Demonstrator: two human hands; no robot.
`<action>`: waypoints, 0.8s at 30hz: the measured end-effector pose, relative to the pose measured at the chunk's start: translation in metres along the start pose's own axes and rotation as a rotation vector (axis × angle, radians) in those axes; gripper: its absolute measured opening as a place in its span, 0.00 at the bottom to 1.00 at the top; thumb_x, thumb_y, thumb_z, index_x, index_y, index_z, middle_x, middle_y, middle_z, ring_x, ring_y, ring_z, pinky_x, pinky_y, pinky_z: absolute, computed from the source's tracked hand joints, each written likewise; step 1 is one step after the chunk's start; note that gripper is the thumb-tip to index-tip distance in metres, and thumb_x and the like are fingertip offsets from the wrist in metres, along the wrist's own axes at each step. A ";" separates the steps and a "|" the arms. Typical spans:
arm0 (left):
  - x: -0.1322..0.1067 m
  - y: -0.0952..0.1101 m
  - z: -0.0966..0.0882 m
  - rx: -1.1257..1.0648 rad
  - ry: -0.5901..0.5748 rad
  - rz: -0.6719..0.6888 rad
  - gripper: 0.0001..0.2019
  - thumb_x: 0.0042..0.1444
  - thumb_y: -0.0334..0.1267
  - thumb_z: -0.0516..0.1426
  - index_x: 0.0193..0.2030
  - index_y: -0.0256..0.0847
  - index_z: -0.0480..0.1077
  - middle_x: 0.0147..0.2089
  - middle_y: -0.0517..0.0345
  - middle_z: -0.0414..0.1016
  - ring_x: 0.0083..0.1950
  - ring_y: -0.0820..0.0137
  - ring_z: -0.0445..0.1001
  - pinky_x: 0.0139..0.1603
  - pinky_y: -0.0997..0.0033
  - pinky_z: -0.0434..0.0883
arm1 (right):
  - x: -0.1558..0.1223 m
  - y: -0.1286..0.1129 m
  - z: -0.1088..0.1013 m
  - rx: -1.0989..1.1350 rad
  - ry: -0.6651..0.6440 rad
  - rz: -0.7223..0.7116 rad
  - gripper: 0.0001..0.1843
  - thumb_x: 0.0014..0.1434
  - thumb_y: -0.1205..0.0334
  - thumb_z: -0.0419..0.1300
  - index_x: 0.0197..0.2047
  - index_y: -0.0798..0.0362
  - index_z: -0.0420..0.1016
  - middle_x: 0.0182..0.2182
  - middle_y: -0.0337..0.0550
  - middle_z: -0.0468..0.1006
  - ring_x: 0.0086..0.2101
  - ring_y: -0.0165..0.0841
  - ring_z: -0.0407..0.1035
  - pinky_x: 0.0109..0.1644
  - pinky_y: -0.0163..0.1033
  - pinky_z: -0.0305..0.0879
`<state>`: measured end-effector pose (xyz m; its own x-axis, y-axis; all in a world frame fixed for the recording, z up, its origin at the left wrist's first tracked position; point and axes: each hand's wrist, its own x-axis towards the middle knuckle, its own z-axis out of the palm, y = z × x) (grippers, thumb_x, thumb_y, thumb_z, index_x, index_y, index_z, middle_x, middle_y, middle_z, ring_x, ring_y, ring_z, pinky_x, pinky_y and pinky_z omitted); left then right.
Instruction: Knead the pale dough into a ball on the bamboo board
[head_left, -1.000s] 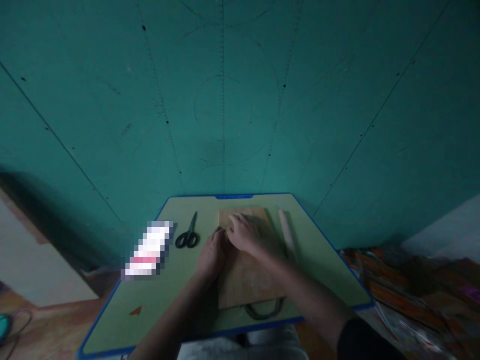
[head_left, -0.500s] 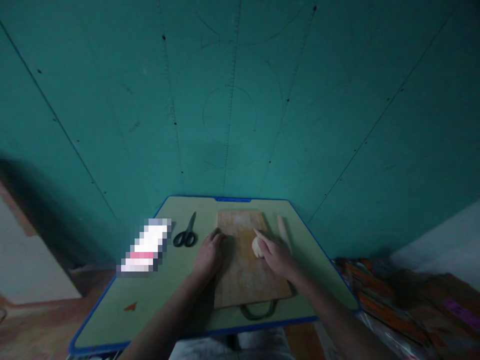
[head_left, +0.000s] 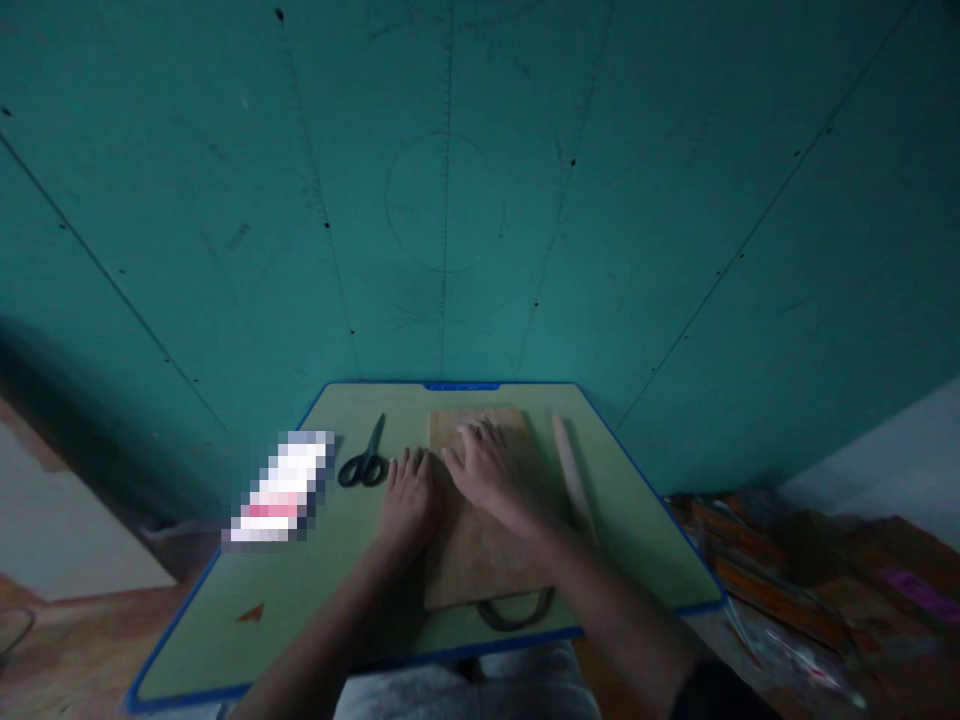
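A wooden cutting board (head_left: 480, 560) with a dark loop handle lies on a small green table (head_left: 315, 580) edged in blue. My right hand (head_left: 491, 475) lies palm down on the far half of the board with its fingers stretched out; whatever is under the palm is hidden. My left hand (head_left: 409, 495) rests flat on the table against the board's left edge, fingers apart. A wooden rolling pin (head_left: 571, 475) lies just right of the board.
Black scissors (head_left: 364, 462) lie left of my left hand. A white and pink blurred package (head_left: 279, 487) sits further left. A small orange scrap (head_left: 251, 612) is near the table's front left. A green wall stands behind. Colourful clutter (head_left: 810, 575) covers the floor at right.
Half a second ago my right hand was at the board's right side beside a pale dough lump; it has moved forward and left, flat over the board's far half, and the lump is out of sight.
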<state>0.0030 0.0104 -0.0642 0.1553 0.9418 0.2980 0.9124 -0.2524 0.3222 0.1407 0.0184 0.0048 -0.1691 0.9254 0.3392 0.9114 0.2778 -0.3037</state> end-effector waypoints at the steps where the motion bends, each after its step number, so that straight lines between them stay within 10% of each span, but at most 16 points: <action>1: 0.000 -0.001 0.002 -0.003 -0.003 -0.002 0.22 0.61 0.29 0.47 0.61 0.27 0.63 0.65 0.32 0.64 0.71 0.48 0.56 0.69 0.43 0.54 | 0.013 0.000 0.004 -0.018 -0.014 0.023 0.17 0.64 0.53 0.53 0.50 0.54 0.71 0.52 0.56 0.73 0.57 0.46 0.60 0.62 0.54 0.53; 11: 0.000 -0.005 0.012 -0.063 0.033 -0.001 0.23 0.60 0.26 0.45 0.63 0.30 0.62 0.64 0.36 0.66 0.70 0.53 0.58 0.69 0.45 0.55 | 0.098 0.032 0.031 0.065 -0.200 0.028 0.11 0.62 0.63 0.54 0.45 0.53 0.75 0.48 0.48 0.76 0.51 0.37 0.67 0.55 0.41 0.60; 24: 0.002 -0.001 0.007 -0.063 -0.011 -0.006 0.24 0.59 0.26 0.46 0.63 0.28 0.62 0.64 0.36 0.66 0.70 0.52 0.58 0.70 0.47 0.55 | 0.041 0.079 -0.001 0.139 -0.379 -0.088 0.20 0.67 0.62 0.47 0.55 0.49 0.76 0.62 0.46 0.69 0.63 0.39 0.59 0.66 0.48 0.53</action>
<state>0.0052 0.0140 -0.0706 0.1547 0.9456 0.2861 0.8877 -0.2601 0.3798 0.2061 0.0783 -0.0047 -0.3941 0.9187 0.0248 0.8323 0.3682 -0.4143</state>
